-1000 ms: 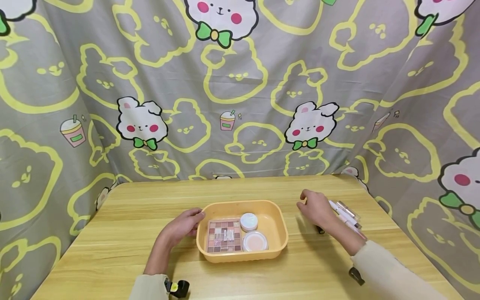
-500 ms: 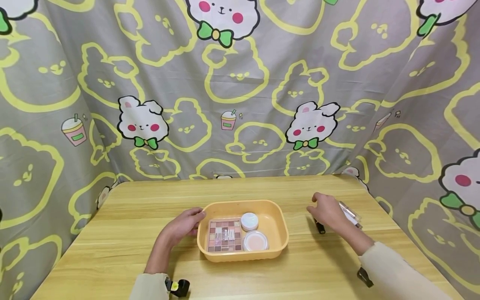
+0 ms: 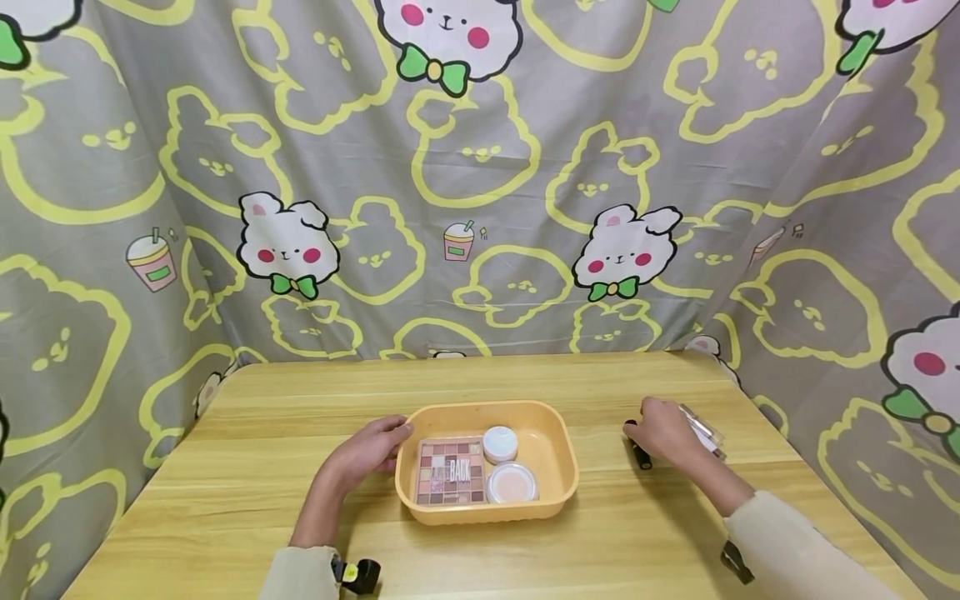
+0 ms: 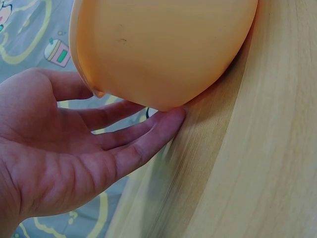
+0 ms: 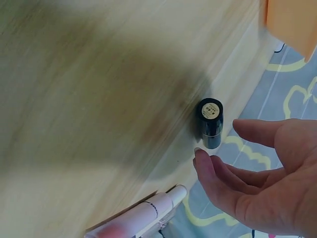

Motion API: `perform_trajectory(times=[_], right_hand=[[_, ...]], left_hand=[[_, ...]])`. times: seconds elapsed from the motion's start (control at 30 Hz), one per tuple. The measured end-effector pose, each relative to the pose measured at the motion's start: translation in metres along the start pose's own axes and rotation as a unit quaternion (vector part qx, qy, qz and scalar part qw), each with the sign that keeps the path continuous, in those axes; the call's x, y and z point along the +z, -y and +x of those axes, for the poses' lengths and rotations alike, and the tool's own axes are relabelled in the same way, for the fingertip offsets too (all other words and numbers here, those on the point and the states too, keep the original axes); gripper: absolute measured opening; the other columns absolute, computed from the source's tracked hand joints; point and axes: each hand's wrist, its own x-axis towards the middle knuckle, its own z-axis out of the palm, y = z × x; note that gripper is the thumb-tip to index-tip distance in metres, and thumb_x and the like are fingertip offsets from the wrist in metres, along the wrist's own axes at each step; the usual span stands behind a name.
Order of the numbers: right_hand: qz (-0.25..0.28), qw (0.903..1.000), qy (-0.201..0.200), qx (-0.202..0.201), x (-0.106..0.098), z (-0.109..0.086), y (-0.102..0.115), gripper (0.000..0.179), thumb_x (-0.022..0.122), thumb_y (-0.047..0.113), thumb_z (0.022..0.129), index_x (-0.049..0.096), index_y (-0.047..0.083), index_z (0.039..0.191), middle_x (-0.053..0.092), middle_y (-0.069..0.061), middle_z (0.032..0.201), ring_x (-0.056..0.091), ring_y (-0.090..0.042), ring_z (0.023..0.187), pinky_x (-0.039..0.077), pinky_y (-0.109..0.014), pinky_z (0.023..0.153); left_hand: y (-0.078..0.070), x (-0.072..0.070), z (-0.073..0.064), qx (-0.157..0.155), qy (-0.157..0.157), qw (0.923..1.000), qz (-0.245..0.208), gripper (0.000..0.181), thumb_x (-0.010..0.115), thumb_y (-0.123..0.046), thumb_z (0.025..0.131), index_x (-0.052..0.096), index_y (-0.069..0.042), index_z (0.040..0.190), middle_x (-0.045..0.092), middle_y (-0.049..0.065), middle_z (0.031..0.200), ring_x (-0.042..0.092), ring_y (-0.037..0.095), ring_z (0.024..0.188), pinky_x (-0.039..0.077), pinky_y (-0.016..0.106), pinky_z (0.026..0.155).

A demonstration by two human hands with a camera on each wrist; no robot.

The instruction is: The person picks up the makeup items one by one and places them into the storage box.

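My left hand (image 3: 363, 450) holds the left end of an orange plastic basket (image 3: 491, 515). In the left wrist view its thumb is at the basket's rim and the fingers lie under its outer wall. Inside are a square eyeshadow palette (image 3: 450, 485), a small white round jar (image 3: 499, 445) and a round compact (image 3: 513, 483). To the right, my right hand (image 3: 666, 435) is over a black lipstick tube (image 3: 641, 457) lying on the table. Seen from the right wrist, the lipstick is just in front of the parted thumb and fingers, with gaps on both sides.
White and pink makeup tubes (image 5: 143, 213) lie beside my right hand, partly hidden by it in the head view; a clear tube (image 3: 697, 422) shows behind. The wooden table (image 3: 300, 392) ends at a patterned curtain (image 3: 510, 208) at the back and sides.
My right hand has moved right, away from the basket, and come down over the lipstick, its thumb and fingers closer together in the head view. The left hand and basket stay in place.
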Motion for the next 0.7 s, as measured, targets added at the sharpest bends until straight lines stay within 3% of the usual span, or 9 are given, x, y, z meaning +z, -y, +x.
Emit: perform_trajectory(times=[0.13, 0.43, 0.7], right_hand=[[-0.012, 0.9999, 0.001, -0.004, 0.0020, -0.0006, -0.0020, 0.041, 0.072, 0.019, 0.089, 0.040, 0.011, 0.064, 0.034, 0.001, 0.058, 0.036, -0.014, 0.053, 0.032, -0.027, 0.050], [-0.013, 0.9998, 0.015, -0.004, 0.0072, -0.0008, -0.0060, 0.039, 0.070, 0.017, 0.090, 0.042, 0.011, 0.063, 0.036, 0.001, 0.058, 0.036, -0.013, 0.050, 0.032, -0.026, 0.049], [-0.002, 0.9999, 0.002, -0.012, 0.0104, -0.0009, -0.0079, 0.042, 0.067, 0.011, 0.088, 0.037, 0.014, 0.059, 0.031, 0.003, 0.056, 0.031, -0.013, 0.051, 0.029, -0.026, 0.050]], left_hand=[[0.0004, 0.0001, 0.0013, 0.002, 0.003, 1.0000, -0.005, 0.057, 0.046, -0.028, 0.108, 0.037, 0.007, 0.152, 0.062, 0.019, 0.133, 0.065, 0.026, 0.114, 0.058, 0.040, 0.091], [0.0005, -0.0012, -0.0008, 0.008, 0.015, 0.9998, 0.003, 0.060, 0.045, -0.030, 0.108, 0.033, 0.008, 0.153, 0.060, 0.021, 0.136, 0.063, 0.025, 0.113, 0.057, 0.037, 0.088], [0.0012, -0.0016, 0.0005, 0.010, 0.018, 0.9998, -0.006, 0.061, 0.044, -0.030, 0.108, 0.030, 0.009, 0.154, 0.058, 0.024, 0.138, 0.064, 0.028, 0.117, 0.058, 0.038, 0.089]])
